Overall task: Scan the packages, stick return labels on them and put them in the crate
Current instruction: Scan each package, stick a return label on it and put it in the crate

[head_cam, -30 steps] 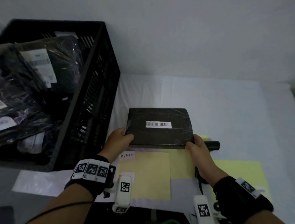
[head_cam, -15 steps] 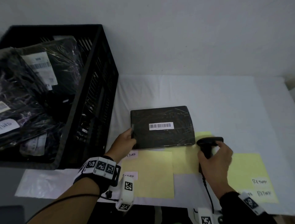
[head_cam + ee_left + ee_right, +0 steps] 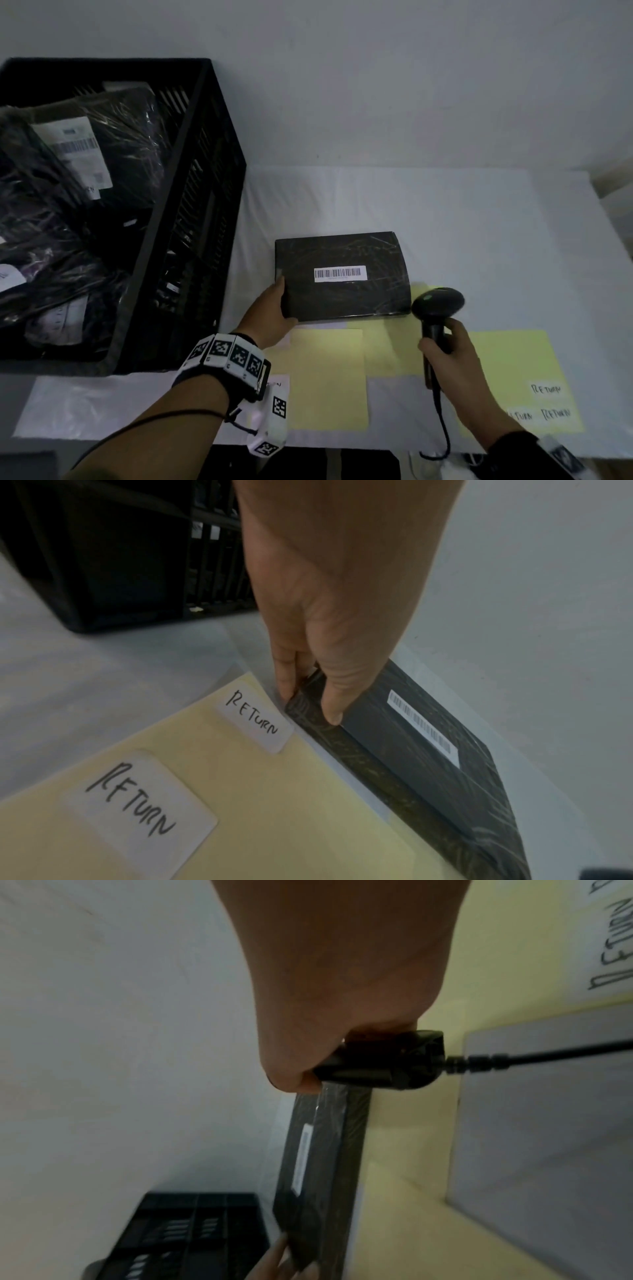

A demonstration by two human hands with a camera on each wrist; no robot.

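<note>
head view: package, black, film-wrapped, lies flat at frame centre on white table. barcode label faces up, approx mid-top face. near edge of pkg overlaps top of yellow sheets.

left hand at pkg's lower-left corner, fingers curled round the edge, thumb on top. left wrist view confirms: thumb pressed on top edge, fingers down the side wall; grip on the corner.

right hand lower right of centre, wrapped round handle of scanner. scanner upright, head just right of pkg's lower-right corner, touching or not: cannot tell. cable runs down to bottom edge of frame. right wrist view: fist closed on handle base, cable exits to frame right.

crate, black, slatted, upper left of frame, standing beside pkg w/ a strip of table between. inside: several dark wrapped packages, one w/ white barcode label toward frame top.

return labels: three on yellow sheet at lower right of frame, handwritten "return". left wrist view shows two more on the left sheet, the farther one just beside pkg's corner and the left fingers.

no return label visible on pkg top face.
</note>
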